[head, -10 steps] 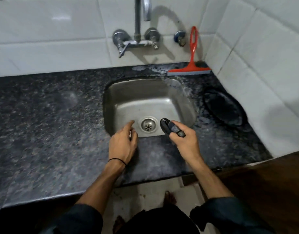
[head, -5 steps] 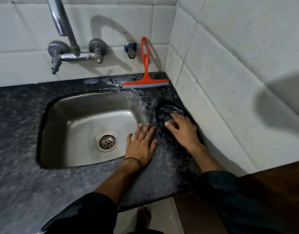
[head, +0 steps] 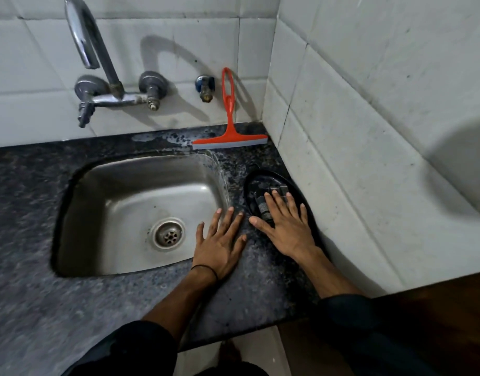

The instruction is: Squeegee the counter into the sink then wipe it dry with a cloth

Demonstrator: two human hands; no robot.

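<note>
A red squeegee (head: pixel 229 138) leans against the back wall tiles, its blade on the wet dark granite counter (head: pixel 30 267) behind the steel sink (head: pixel 138 196). To the right of the sink a dark folded cloth (head: pixel 276 190) lies in a black oval tray (head: pixel 260 175). My right hand (head: pixel 286 226) rests flat on the cloth, fingers spread, thumb beside it. My left hand (head: pixel 219 241) lies flat and empty on the counter at the sink's front right corner, fingers apart.
A chrome tap (head: pixel 92 50) with two valves juts from the back wall over the sink. A small blue valve (head: pixel 205 86) sits left of the squeegee handle. White tiled walls meet in a corner close behind and right of the tray.
My right hand carried the dark cloth from the sink's front to the black tray and now lies flat on it. My left hand shifted to the sink's right corner. The view turned right.
</note>
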